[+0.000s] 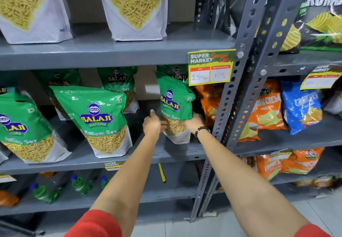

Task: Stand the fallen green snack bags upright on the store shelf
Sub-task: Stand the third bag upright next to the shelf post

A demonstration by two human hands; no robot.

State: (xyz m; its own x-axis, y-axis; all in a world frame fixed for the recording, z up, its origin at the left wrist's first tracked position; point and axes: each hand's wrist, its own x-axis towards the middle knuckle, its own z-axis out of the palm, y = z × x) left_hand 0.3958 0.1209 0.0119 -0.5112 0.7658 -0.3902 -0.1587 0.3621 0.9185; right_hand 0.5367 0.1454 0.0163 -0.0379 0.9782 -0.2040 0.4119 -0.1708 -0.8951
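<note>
Grip: both hands close on the lower part of 1 green snack bag (174, 105) — the left hand (152, 124) on its left edge with the thumb raised, the right hand (194, 123) wrapped round its lower right corner.
Held bag: nearly upright, its top bent over to the right, its white base on the middle shelf (166, 154), at the right end of the green row.
Held bag print: "BALAJI WAFERS", then "Ratlami Sev", partly covered.
Arms: both bare and stretched forward, red sleeves at the bottom edge, a dark bead bracelet (199, 132) on the right wrist.
Neighbouring bags: 1 green bag (96, 118) to the left stands leaning back, reading "BALAJI WAFERS – Ratlami Sev"; another (20, 127) at the far left leans the same way; more stand behind.
Price tag (211, 67): "SUPER MARKET", "MRP 150 Rs", the discounted price 100.
Beyond the post (238, 92): orange bags (266, 111) and a blue bag (301, 107), writing blurred.
</note>
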